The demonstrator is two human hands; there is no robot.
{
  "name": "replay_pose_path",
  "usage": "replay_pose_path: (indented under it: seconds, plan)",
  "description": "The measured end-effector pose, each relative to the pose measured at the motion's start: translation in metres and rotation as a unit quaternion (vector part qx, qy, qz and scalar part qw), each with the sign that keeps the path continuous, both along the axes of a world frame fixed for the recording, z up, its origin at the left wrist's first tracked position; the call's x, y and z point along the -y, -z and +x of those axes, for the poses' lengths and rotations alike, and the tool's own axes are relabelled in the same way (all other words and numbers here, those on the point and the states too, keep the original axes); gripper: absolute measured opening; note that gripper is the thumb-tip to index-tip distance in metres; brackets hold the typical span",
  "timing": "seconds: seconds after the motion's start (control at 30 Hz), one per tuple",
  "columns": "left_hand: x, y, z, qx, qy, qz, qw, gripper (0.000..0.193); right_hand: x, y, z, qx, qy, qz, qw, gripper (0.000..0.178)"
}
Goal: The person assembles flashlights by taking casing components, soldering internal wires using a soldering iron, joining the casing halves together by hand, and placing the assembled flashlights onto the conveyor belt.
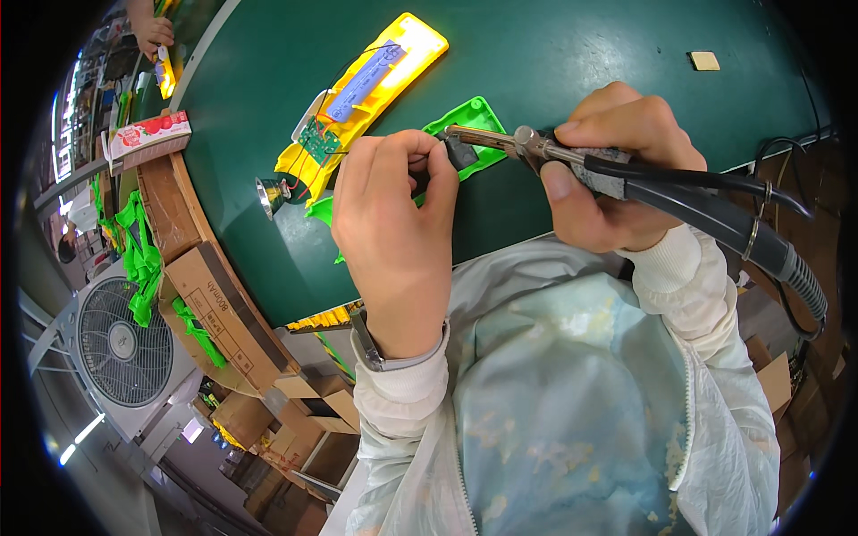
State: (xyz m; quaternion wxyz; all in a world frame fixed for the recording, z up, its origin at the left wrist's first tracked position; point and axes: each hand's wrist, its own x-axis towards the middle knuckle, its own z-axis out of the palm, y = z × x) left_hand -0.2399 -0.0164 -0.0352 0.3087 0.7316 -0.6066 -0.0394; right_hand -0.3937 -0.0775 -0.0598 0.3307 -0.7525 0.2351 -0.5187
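Observation:
My right hand (617, 165) grips a nozzle tool (523, 143) with a thin metal tip, a thick grey hose and a black cable. The tip points left, close to the fingertips of my left hand (393, 192). Those fingers are pinched together over a green plastic shell (484, 113), and what they hold is hidden. Inside the shell, beside them, sits a dark squarish piece (463, 156). Beyond my left hand lies a yellow plastic housing (416, 40). It bears a purple battery (366, 82), a green circuit board (319, 141) and wires leading to a silver lamp reflector (266, 198).
A small tan block (704, 61) rests at the far right of the green table (572, 49). At the left edge stand a pink-and-white carton (147, 134), cardboard boxes (223, 308), green plastic parts (138, 255) and a fan (123, 339). Another person's hand (154, 34) shows top left.

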Motion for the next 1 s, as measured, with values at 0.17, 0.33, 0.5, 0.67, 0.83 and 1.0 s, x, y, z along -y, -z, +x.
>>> replay_pose_path:
  seconds: [0.17, 0.33, 0.5, 0.67, 0.83, 1.0]
  plan:
    - [-0.0001, -0.0015, 0.0009, -0.010, 0.001, 0.010, 1.000, 0.013, 0.0013, -0.0005, 0.0016, -0.003, -0.016, -0.008, 1.000, 0.025]
    - [-0.0003, -0.0007, 0.0005, -0.003, 0.003, 0.005, 1.000, 0.013, 0.0001, -0.0001, 0.0013, 0.007, 0.001, -0.008, 1.000, 0.025]
    - [-0.0009, -0.0005, 0.0010, 0.003, 0.006, 0.005, 1.000, 0.014, 0.0005, -0.0005, -0.0018, 0.012, -0.005, -0.022, 1.000, 0.026]
    - [-0.0004, 0.0005, 0.0017, 0.008, -0.001, 0.003, 1.000, 0.010, -0.0003, -0.0006, -0.0018, 0.015, -0.003, -0.017, 1.000, 0.026]
    - [-0.0006, 0.0000, 0.0016, 0.012, 0.000, 0.002, 1.000, 0.010, 0.0007, -0.0008, -0.0021, 0.019, -0.007, -0.027, 0.999, 0.025]
    - [-0.0013, 0.0003, 0.0028, 0.023, 0.003, 0.001, 1.000, 0.010, -0.0006, -0.0009, -0.0039, 0.012, -0.010, -0.025, 1.000, 0.026]
